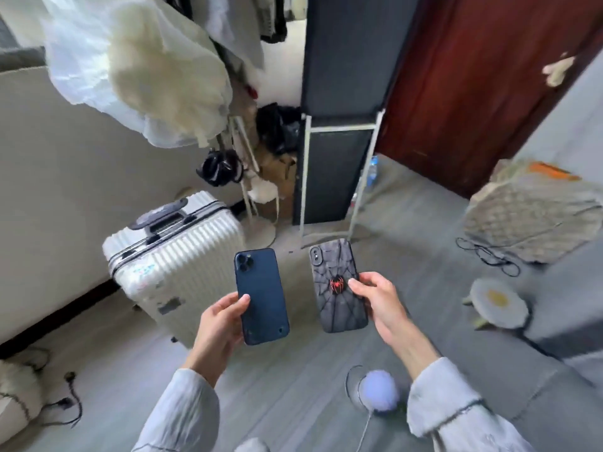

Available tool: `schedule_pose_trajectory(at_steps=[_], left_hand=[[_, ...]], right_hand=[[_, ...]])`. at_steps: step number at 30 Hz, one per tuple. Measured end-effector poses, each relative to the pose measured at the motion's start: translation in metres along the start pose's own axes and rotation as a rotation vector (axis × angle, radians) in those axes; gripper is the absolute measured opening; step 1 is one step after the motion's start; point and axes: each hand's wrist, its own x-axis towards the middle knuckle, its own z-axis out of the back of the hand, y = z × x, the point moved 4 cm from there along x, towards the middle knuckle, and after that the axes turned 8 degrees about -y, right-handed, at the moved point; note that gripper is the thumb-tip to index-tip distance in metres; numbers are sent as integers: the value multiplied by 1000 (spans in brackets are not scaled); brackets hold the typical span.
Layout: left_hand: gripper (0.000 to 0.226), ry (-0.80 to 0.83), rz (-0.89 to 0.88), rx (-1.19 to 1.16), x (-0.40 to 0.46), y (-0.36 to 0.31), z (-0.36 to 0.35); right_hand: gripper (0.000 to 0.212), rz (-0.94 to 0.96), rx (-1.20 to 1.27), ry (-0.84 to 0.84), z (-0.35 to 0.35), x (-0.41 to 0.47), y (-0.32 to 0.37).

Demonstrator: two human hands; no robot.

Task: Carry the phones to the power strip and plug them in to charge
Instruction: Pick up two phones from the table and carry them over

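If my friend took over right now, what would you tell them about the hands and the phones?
Left hand: holds the dark blue phone, back facing up, thumb on top.
Right hand: holds the phone in the grey spider-web case, thumb beside the red spider.
Both phones are held above the floor, near the white suitcase.
Done: both phones picked up.
Left: no power strip shows in this view; find it, carry the phones there, plug each in.

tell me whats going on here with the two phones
A person stands in a room holding a phone in each hand, backs facing up. The left hand grips a dark blue phone; the right hand holds a phone in a grey spider-web case. Neither has a cable attached, and no power strip is clearly visible. A white suitcase stands on the floor ahead.
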Motion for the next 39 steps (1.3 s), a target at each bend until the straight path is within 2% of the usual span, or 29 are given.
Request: schedule_pose_trajectory(at_steps=[8, 16, 21, 27, 30, 33, 39], left_hand=[[16, 319, 32, 218, 120, -26, -194], [14, 542, 56, 384, 259, -67, -378], [15, 632, 103, 447, 312, -76, -498], [10, 684, 193, 507, 351, -49, -627], [12, 693, 206, 530, 373, -35, -703], [14, 676, 192, 541, 389, -26, -791], [14, 724, 177, 560, 401, -23, -945]], right_hand=[[12, -1, 179, -317, 105, 123, 60], [9, 2, 261, -551, 164, 264, 128], [15, -44, 270, -664, 212, 331, 161], [15, -82, 363, -824, 293, 411, 181], [19, -83, 403, -869, 345, 462, 194], [9, -82, 432, -899, 406, 514, 216], [10, -103, 468, -945, 525, 593, 263]])
